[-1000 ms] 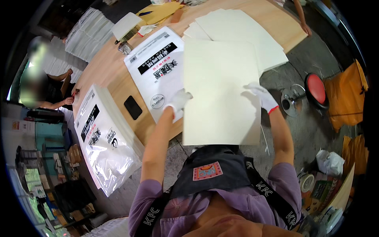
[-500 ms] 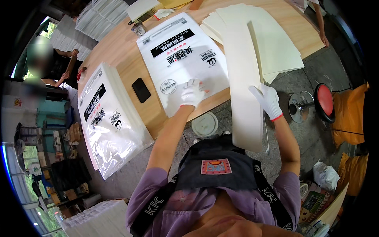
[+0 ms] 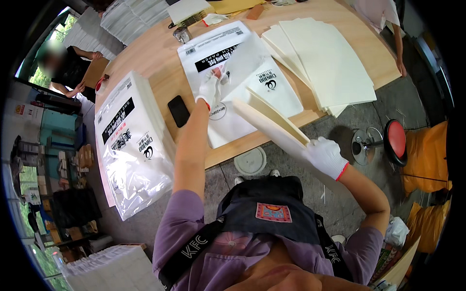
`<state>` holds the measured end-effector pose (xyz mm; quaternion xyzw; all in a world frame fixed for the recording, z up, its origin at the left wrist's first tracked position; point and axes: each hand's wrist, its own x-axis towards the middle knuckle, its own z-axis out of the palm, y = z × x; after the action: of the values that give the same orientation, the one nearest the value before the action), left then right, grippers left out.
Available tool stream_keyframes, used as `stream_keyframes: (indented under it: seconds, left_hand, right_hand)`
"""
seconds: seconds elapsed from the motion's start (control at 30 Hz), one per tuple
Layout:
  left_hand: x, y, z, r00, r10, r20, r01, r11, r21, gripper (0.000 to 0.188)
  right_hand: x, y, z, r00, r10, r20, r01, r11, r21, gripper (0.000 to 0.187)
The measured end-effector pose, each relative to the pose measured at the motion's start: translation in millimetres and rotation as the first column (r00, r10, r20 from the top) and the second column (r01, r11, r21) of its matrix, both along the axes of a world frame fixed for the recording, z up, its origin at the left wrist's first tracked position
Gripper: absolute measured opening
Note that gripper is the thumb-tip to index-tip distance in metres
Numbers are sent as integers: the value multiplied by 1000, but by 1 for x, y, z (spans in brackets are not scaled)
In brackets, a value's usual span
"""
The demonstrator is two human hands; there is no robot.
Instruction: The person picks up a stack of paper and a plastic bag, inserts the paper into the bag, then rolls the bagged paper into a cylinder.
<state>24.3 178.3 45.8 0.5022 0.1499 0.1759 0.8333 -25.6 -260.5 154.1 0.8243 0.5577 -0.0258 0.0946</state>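
Observation:
My left hand point(image 3: 212, 88), in a white knit glove, is closed on the film of a clear plastic bag point(image 3: 284, 97) with black print. The film rises in a fold beside the fingers. My right hand point(image 3: 326, 156), gloved too, grips the near end of a bent stack of cream paper point(image 3: 274, 125). The stack's far end reaches over the bag's near part; whether it is inside the bag I cannot tell. More cream paper sheets point(image 3: 335, 63) lie fanned out on the table, right of the bag.
Left of the bag are a black phone point(image 3: 178, 111) and a pile of filled plastic bags point(image 3: 133, 162). A metal cup point(image 3: 182, 35) stands behind. A red stool point(image 3: 396, 136) and orange sacks point(image 3: 427, 155) are at the right. One person is at left, another at far right.
My right hand has swung the paper stack from upright at the right to a slant over the bag. My left hand went from lying flat on the bag to lifting its film.

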Motion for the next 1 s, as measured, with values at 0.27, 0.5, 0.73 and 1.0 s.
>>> stream_keyframes:
  seconds: [0.27, 0.5, 0.73, 1.0]
  left_hand:
    - [-29, -76, -55, 900, -230, -371, 437, 457, 775, 14]
    - [-57, -132, -89, 883, -271, -383, 470, 505, 724, 23]
    - [-4, -31, -70, 959, 259, 111, -223, 938, -266, 31]
    - [-28, -96, 136, 991, 69, -113, 24, 748, 663, 18]
  right_hand:
    - [-4, -30, 52, 950, -174, -260, 270, 876, 400, 11]
    - [-21, -20, 55, 953, -198, -229, 284, 849, 446, 15]
    - [-16, -3, -2, 977, -178, -114, 189, 978, 92, 21]
    - [-17, 27, 32, 982, -106, 154, 99, 994, 54, 12]
